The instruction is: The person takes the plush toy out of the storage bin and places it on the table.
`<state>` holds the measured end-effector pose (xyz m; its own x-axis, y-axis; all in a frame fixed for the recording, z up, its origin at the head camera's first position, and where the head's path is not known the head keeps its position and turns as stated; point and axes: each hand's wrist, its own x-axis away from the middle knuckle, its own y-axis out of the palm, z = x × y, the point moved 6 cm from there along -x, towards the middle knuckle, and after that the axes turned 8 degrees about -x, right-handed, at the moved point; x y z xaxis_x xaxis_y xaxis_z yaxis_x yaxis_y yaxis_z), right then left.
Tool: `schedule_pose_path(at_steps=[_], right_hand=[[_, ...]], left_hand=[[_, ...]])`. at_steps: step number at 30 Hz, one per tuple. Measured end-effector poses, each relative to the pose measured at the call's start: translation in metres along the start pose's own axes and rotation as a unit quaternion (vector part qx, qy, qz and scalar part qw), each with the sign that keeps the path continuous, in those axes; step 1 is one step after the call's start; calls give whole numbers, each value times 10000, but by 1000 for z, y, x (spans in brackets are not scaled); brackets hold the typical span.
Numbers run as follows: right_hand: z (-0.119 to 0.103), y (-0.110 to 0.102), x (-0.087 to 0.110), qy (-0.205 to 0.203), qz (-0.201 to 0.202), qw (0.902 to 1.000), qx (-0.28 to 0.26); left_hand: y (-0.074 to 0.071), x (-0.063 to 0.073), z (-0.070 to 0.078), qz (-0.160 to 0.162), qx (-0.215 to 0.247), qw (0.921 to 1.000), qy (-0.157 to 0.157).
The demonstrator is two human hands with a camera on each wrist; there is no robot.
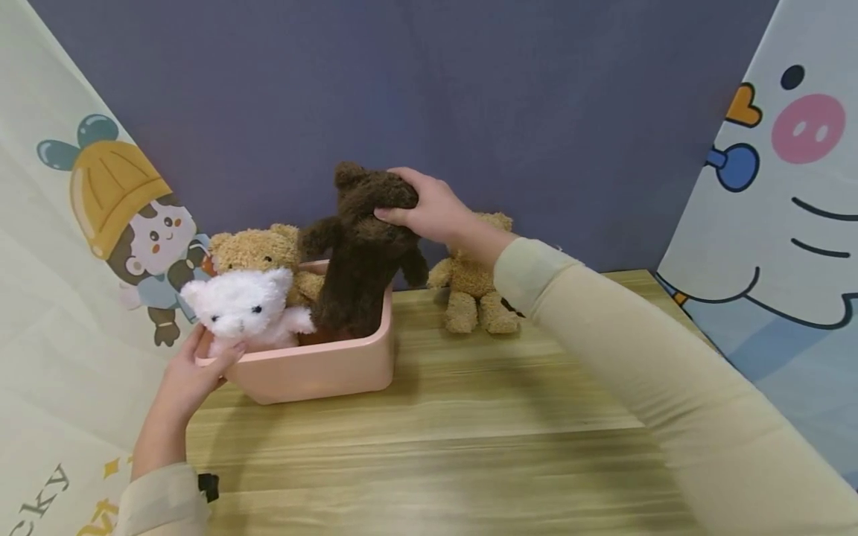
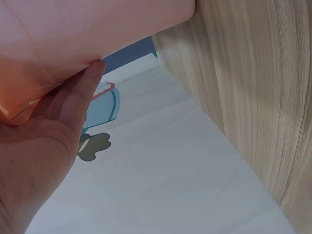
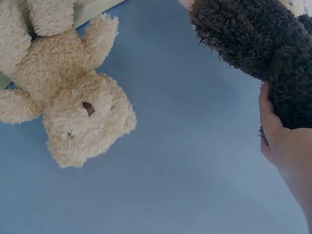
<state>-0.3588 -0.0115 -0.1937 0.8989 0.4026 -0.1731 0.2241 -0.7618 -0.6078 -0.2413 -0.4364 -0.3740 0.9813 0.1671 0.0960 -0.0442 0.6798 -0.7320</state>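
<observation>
My right hand [image 1: 436, 208] grips a dark brown teddy bear [image 1: 365, 231] by its head, and the bear's lower body is down inside the pink bin [image 1: 335, 368]. In the right wrist view, the thumb and fingers press into the dark fur [image 3: 292, 58]. My left hand [image 1: 194, 368] holds the bin's near left corner, thumb over the rim; in the left wrist view, fingers lie under the bin's outer wall [image 2: 112, 24]. Inside the bin sit a white plush toy [image 1: 244, 309] at the front and a tan teddy bear [image 1: 258, 249] behind it.
A second tan teddy bear [image 1: 472, 286] sits on the wooden table [image 1: 436, 447] right of the bin, partly behind my right forearm. A dark blue-grey backdrop [image 1: 536, 112] rises behind the table. Cartoon-printed sheets hang at the left [image 1: 74, 283] and right [image 1: 791, 223].
</observation>
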Motion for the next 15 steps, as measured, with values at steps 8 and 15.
schedule_pose_path(at_steps=[8, 15], right_hand=[[10, -39, 14, 130, 425, 9976, -531], [30, -82, 29, 261, 882, 9901, -1057]], left_hand=[[-1, 1, -2, 18, -73, 10000, -14], [-1, 0, 0, -19, -66, 10000, 65]])
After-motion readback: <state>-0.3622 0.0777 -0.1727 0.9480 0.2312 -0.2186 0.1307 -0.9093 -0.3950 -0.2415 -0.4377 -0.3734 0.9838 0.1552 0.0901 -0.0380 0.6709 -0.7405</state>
